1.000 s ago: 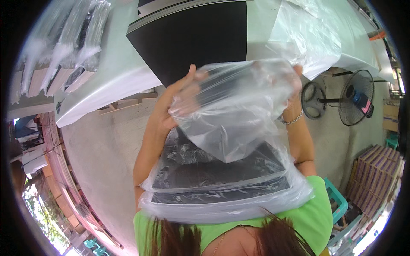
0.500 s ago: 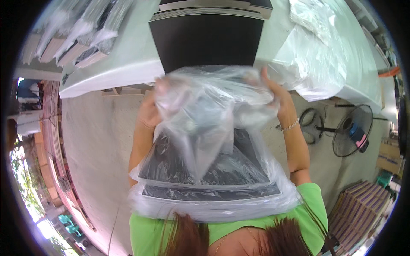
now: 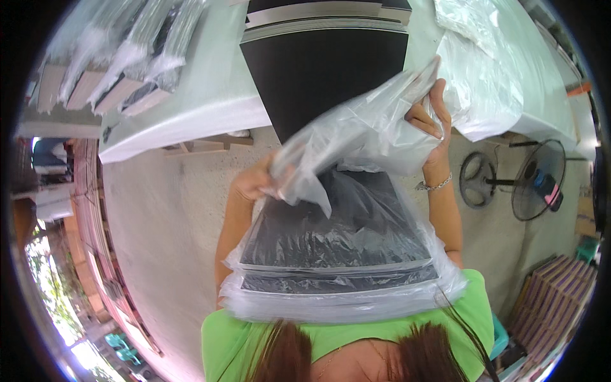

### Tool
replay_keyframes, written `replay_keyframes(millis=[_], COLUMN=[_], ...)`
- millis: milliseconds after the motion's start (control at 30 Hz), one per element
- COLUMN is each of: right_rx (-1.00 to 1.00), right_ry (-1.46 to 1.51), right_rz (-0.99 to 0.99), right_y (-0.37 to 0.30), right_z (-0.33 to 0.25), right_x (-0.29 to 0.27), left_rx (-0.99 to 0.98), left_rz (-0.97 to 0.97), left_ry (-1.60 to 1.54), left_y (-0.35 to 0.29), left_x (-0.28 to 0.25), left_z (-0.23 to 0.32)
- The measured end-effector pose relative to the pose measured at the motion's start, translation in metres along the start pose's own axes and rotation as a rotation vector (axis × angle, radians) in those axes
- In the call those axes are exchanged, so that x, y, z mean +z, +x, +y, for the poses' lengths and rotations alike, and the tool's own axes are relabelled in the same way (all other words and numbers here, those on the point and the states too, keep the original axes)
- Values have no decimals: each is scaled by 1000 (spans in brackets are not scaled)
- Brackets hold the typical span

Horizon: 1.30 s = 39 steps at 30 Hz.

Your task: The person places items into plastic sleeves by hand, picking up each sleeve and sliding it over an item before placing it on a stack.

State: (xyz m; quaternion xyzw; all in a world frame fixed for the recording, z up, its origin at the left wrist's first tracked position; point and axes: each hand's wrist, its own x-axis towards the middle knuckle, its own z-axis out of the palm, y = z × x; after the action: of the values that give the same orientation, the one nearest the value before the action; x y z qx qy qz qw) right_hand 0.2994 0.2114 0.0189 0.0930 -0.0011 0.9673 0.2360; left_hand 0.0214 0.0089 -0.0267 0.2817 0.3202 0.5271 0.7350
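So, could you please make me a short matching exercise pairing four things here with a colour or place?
1. pedestal fan
2. clear plastic bag
3. chain bracelet
4. T-shirt

A. lime green
B. silver-coloured
C. on the floor, at the picture's right
D. stretched between left hand and right hand

Pairs: 1-C; 2-D; 3-B; 4-A

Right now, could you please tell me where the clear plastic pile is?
In the head view, the clear plastic pile lies on the table at upper right, right of the black-topped stack and near the right hand.
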Motion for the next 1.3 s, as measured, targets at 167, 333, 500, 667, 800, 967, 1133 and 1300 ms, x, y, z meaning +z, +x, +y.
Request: replay_keyframes(millis=[167, 333, 500, 667, 800, 967, 1133, 1300], right_rx=[-53, 529, 293, 30, 63, -338, -985, -1010], right_ry=[-246, -915, -527, -577, -1375, -1973, -2217, -2386], right_rz=[263, 34, 230, 56, 520, 759, 641, 427], right_y=[-7, -36, -52, -62, -51, -21, 25, 51], right_z=[24, 12, 22, -29, -56, -49, -18, -16], right_x=[-12, -36, -13, -5, 60, 35, 26, 30], left_rx=[21, 486, 539, 280, 226, 465, 909, 847], left_rz=[117, 333, 23, -266, 188, 610, 1054, 991], left_ry=[-175, -757, -748, -531, 39, 246, 1235, 1594], left_y=[-4, 4, 15, -5, 3, 52, 75, 73], left_x=[-13, -6, 3, -20, 41, 42, 40, 38], left_z=[-9, 32, 19, -13, 2, 25, 72, 93])
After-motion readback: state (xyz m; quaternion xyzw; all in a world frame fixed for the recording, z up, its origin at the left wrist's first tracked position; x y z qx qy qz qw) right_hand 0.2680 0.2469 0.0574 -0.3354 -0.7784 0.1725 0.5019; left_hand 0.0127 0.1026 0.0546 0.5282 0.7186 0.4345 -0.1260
